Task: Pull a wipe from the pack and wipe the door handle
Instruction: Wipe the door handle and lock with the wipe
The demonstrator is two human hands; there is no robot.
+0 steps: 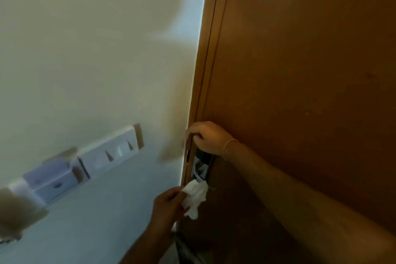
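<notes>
A brown wooden door (300,60) fills the right side of the view. Its dark metal handle and lock plate (201,165) sit at the door's left edge, partly hidden. My right hand (209,138) curls around the door's edge just above the handle. My left hand (169,203) holds a crumpled white wipe (196,197) just below the handle, touching or almost touching its lower end. The wipe pack is not in view.
A cream wall (96,49) lies left of the door. A white switch panel (111,154) and a bluish box (51,180) are fixed to it, blurred. A blurred brownish object (15,214) sits at the far left edge.
</notes>
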